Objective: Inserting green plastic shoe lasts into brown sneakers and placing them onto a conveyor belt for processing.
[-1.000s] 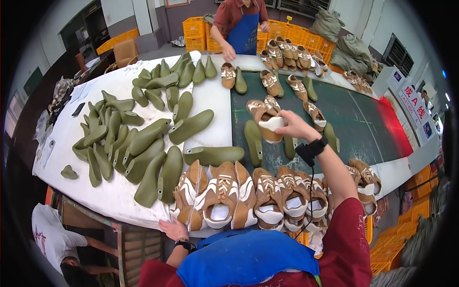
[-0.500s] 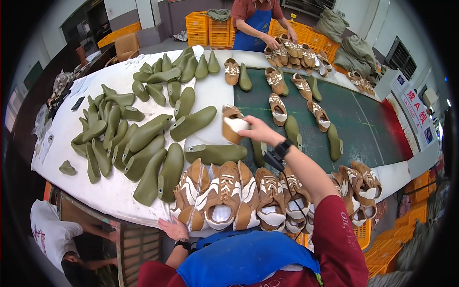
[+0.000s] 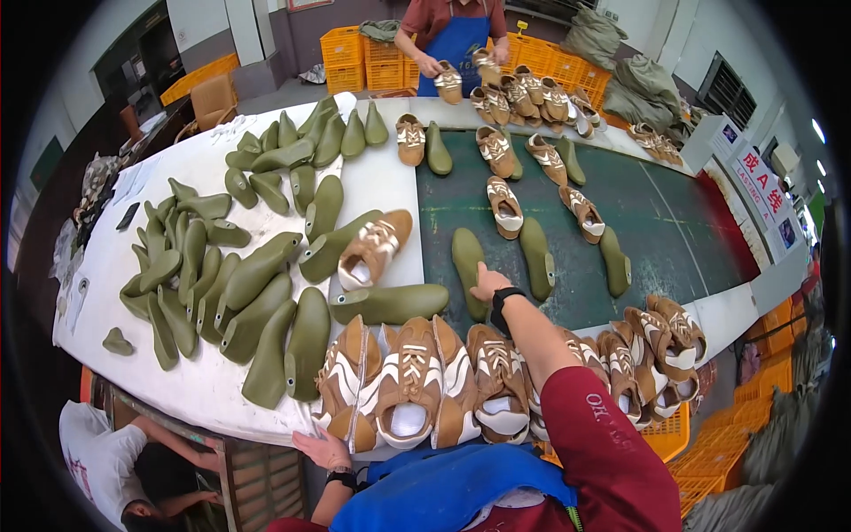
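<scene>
My right hand is closed at the side of a green shoe last lying on the dark green surface. Its fingers press against the last's right edge. My left hand rests at the near table edge with fingers spread, holding nothing. A brown and white sneaker lies to the left of the right hand, toe away from me, against another green last. Below it, a last lies crosswise. Along the near edge stands a row of brown sneakers with white stripes.
Many green lasts crowd the white table at left. Sneakers and lasts stand in rows on the green surface. Across the table, a person in a blue apron holds two sneakers. Another person bends at lower left.
The sneaker from my right hand now lies to the left by the lasts, and that hand has moved to a green last. The person opposite has lifted two sneakers. My view shifted slightly.
</scene>
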Tool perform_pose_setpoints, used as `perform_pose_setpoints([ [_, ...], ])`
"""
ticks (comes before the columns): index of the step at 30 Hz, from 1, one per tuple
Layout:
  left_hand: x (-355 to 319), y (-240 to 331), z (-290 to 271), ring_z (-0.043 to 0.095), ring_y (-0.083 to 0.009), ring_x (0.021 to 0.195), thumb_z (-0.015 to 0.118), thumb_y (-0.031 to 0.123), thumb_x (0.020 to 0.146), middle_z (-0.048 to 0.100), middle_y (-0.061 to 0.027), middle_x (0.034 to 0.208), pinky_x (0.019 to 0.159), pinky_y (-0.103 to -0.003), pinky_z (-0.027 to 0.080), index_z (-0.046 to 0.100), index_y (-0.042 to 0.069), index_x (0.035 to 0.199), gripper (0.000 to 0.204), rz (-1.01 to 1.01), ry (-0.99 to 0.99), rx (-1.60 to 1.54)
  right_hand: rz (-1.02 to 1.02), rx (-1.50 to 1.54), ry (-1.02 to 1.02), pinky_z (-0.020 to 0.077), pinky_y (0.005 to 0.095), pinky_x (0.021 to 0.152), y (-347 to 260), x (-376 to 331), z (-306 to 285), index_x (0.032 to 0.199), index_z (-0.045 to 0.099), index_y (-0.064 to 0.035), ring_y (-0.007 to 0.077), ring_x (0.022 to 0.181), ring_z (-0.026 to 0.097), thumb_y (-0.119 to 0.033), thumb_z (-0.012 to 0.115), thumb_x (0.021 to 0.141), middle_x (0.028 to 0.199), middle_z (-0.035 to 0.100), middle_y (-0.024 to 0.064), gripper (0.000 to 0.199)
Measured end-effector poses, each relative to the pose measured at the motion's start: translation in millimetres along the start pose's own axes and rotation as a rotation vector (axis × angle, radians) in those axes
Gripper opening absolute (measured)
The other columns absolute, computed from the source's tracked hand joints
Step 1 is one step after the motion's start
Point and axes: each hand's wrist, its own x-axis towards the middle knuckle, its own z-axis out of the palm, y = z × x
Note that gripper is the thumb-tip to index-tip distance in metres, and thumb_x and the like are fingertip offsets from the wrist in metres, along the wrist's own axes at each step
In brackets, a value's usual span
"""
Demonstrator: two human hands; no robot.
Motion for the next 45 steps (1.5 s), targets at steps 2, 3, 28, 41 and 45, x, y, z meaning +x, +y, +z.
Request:
perform_pose_setpoints([
  [2, -0.6, 1.3, 0.7, 0.032, -0.0395, 0.124, 0.054, 0.022, 0.085, 0.033, -0.0264, 0.132, 0.102, -0.043, 0.030, 0.027, -0.006, 0.132, 0.061, -0.008, 0.001, 0.016, -0.101, -0.104, 0.105, 0.0510, 0.0414, 0.072, -4.4, 0.3, 5.2, 0.113, 0.039, 0.0051, 0.0365, 0.082, 0.063, -0.025, 0.060, 0.074, 0.092, 0.061, 0.0272, 0.054],
  [3, -0.2, 0.9, 1.2, 0.031, -0.0394, 0.124, 0.053, 0.021, 0.085, 0.033, -0.0264, 0.132, 0.103, -0.043, 0.029, 0.027, -0.006, 0.132, 0.060, -0.021, 0.002, 0.032, -0.096, -0.099, 0.106, 0.0510, 0.0414, 0.072, -7.6, 1.5, 8.4, 0.113, 0.039, 0.0051, 0.0365, 0.082, 0.063, -0.025, 0.060, 0.074, 0.092, 0.061, 0.0272, 0.054],
  [28, -0.1, -1.7, -2.5, 0.030, -0.0397, 0.125, 0.057, 0.021, 0.082, 0.030, -0.0268, 0.134, 0.104, -0.042, 0.027, 0.027, -0.007, 0.131, 0.064, -0.019, 0.004, -0.005, -0.608, -0.303, 0.007, 0.0491, 0.0400, 0.079, -141.0, -19.4, -28.7, 0.106, 0.062, -0.0098, 0.0307, 0.092, 0.061, -0.025, 0.064, 0.073, 0.098, 0.064, 0.0138, 0.036],
  [41, -2.9, -7.8, 2.6, 0.035, -0.0386, 0.123, 0.057, 0.012, 0.079, 0.032, -0.0228, 0.135, 0.101, -0.041, 0.032, 0.025, -0.001, 0.132, 0.063, -0.058, -0.014, 0.027, -0.984, -0.453, -0.114, 0.0483, 0.0411, 0.078, -214.5, -22.8, 22.6, 0.103, 0.056, -0.0060, 0.0347, 0.089, 0.060, -0.001, 0.062, 0.069, 0.093, 0.062, 0.0176, 0.035],
  [45, -1.9, -3.8, 6.2, 0.034, -0.0383, 0.123, 0.054, 0.002, 0.076, 0.029, -0.0222, 0.137, 0.100, -0.040, 0.033, 0.025, -0.001, 0.132, 0.063, -0.078, -0.029, -0.054, -1.146, -0.270, -0.129, 0.0458, 0.0394, 0.084, -208.1, -8.4, 28.5, 0.111, 0.056, -0.0082, 0.0328, 0.100, 0.055, 0.005, 0.052, 0.069, 0.103, 0.057, 0.0166, 0.044],
])
